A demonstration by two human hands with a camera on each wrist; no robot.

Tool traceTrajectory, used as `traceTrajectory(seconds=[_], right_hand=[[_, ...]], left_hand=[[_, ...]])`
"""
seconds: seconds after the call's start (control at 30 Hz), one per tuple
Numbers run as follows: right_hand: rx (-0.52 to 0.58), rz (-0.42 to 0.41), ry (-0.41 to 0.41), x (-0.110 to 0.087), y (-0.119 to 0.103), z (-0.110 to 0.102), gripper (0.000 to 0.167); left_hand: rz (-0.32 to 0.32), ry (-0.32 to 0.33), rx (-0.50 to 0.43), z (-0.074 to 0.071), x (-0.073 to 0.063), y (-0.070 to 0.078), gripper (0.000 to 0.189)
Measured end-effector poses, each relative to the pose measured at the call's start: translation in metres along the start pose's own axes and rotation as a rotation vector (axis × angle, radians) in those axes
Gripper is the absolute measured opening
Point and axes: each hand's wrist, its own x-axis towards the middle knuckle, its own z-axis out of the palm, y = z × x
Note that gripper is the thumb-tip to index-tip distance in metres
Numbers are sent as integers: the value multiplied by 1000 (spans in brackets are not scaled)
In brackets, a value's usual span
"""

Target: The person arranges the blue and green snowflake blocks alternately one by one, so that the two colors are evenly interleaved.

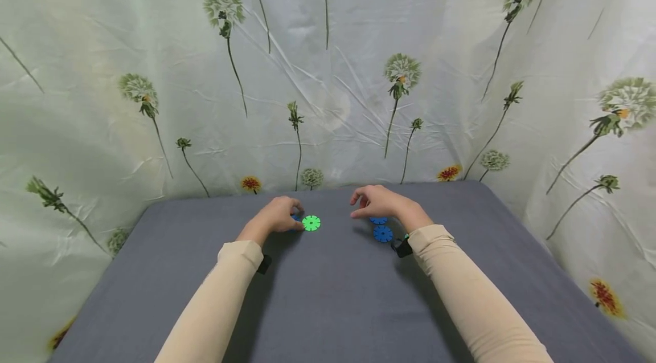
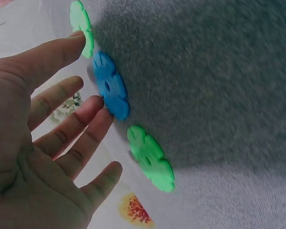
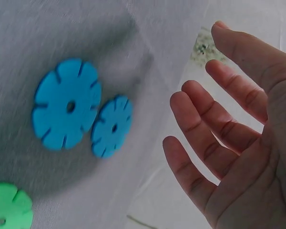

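Observation:
My left hand point(image 1: 278, 214) is over the far left part of the table, fingers loosely bent. In the left wrist view its fingertips are right at the edge of a blue notched plastic disc point(image 2: 110, 86), and the thumb tip overlaps a green notched disc point(image 2: 80, 21). A second green disc point(image 2: 151, 159) lies on the blue one's other side. My right hand point(image 1: 383, 202) hovers with relaxed, spread fingers and nothing between them. Near it two blue notched discs lie side by side, a nearer one point(image 1: 382, 233) and a farther one point(image 1: 378, 220) partly hidden by the hand.
A grey cloth covers the table point(image 1: 328, 306). Behind it hangs a pale curtain point(image 1: 328, 78) printed with dandelions, reaching the table's far edge. In the right wrist view a green disc point(image 3: 12, 207) shows at the lower left corner. Dark wrist straps sit at both cuffs.

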Motion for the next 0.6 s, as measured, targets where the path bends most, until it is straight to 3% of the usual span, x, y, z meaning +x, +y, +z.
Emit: traceTrajectory(seconds=[0.33,0.6], right_hand=[[0,46,24,-16,23,-10,42],[8,91,51,-25,44,-14,41]], left_hand=[[-12,4,-13,5,6,11,45],[-22,4,-17,7,10,12,47]])
